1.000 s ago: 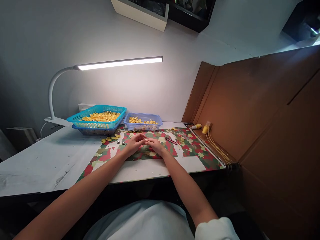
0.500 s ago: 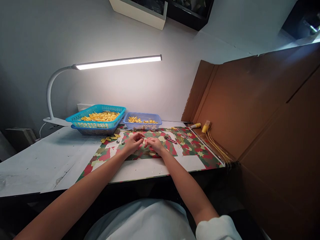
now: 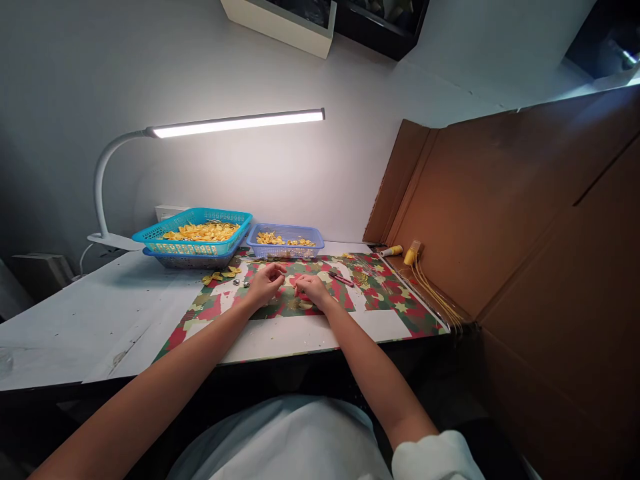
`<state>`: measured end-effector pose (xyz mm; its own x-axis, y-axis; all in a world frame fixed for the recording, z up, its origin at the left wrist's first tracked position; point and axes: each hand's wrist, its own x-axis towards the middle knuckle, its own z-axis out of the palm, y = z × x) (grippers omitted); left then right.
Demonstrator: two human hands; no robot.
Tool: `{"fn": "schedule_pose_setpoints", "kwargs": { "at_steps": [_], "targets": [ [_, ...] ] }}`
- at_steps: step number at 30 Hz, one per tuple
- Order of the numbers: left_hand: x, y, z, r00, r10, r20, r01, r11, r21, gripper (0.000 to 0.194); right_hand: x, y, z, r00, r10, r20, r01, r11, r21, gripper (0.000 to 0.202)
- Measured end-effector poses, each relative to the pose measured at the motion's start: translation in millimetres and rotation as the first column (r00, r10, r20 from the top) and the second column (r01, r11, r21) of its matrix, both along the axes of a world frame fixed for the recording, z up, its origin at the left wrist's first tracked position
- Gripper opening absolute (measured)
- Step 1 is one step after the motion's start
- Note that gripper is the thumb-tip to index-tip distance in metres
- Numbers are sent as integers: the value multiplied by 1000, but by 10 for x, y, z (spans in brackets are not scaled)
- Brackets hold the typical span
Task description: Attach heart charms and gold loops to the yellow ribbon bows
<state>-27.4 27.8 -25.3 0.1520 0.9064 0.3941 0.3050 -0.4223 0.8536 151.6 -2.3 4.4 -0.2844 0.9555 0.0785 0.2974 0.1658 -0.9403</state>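
Over the patterned sheet (image 3: 345,303), my left hand (image 3: 267,285) is closed, fingers curled toward the thumb. My right hand (image 3: 313,291) faces it a short way off, fingertips pinched and pointing down. Whatever either hand pinches is too small or hidden to make out. Two small shiny metal pieces (image 3: 247,284) lie left of my left hand, near some loose yellow petal-like pieces (image 3: 220,275). To the right of my right hand rests a slim tool with reddish handles (image 3: 343,279), and beyond it a scatter of tiny golden bits (image 3: 363,281).
A turquoise basket (image 3: 193,249) of yellow pieces sits on a blue one at back left. Beside it stands a periwinkle basket (image 3: 285,252). A lit lamp (image 3: 240,125) hangs above. Cardboard (image 3: 500,200) walls the right side, near yellow strands (image 3: 435,290) and a thread spool (image 3: 391,251).
My hands have moved slightly apart, the left a little to the left and the right a little to the right. The things on the table look the same.
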Motion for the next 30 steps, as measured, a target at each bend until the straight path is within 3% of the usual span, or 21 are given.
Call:
{"fn": "schedule_pose_setpoints", "kwargs": {
  "at_steps": [19, 30],
  "targets": [
    [-56, -38, 64, 992, 105, -65, -104, 994, 13, 27, 18, -29, 48, 996, 33, 83, -28, 998, -62, 30],
    [-48, -49, 75, 981, 107, -163, -89, 990, 111, 26, 16, 24, -29, 990, 11, 140, -16, 999, 34, 27]
  ]
}}
